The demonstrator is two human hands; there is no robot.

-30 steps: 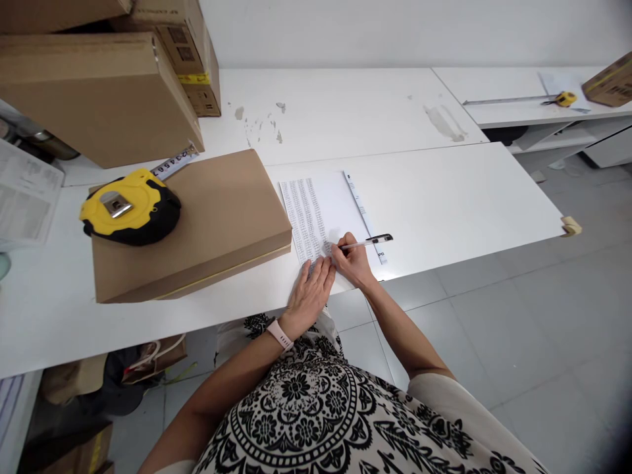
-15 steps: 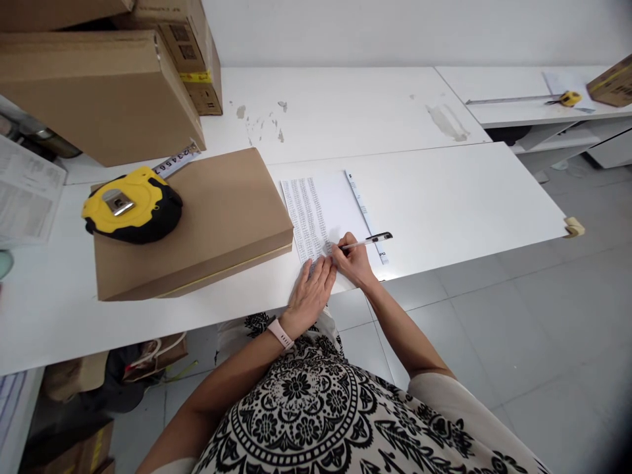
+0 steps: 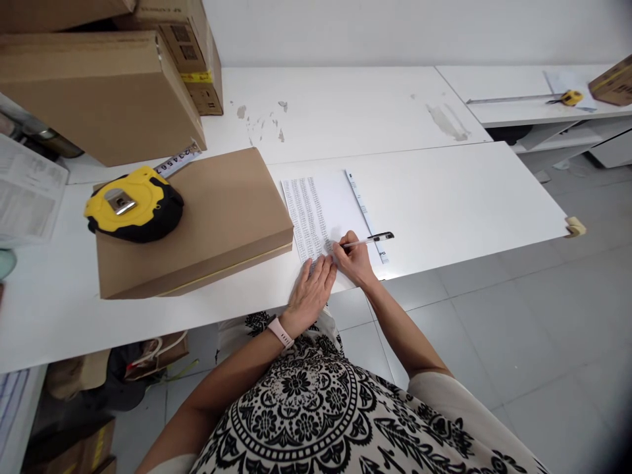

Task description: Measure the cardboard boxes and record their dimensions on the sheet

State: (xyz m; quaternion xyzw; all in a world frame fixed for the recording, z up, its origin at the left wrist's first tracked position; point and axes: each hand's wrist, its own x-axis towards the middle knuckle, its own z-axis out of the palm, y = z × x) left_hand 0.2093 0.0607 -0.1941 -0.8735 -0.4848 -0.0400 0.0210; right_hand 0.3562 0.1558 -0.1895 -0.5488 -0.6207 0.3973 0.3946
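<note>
Pen [image 3: 368,241]: my right hand [image 3: 351,262] pinches it, tip on the sheet [image 3: 340,197].
Left hand [image 3: 311,296]: flat beside that grip, holding nothing; I judge firm pressure here stops the sheet sliding.

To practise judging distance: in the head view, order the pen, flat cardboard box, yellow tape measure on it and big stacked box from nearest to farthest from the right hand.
1. pen, held in the right hand.
2. flat cardboard box, to its left.
3. yellow tape measure, on that box's left end.
4. big stacked box, back left.
</note>
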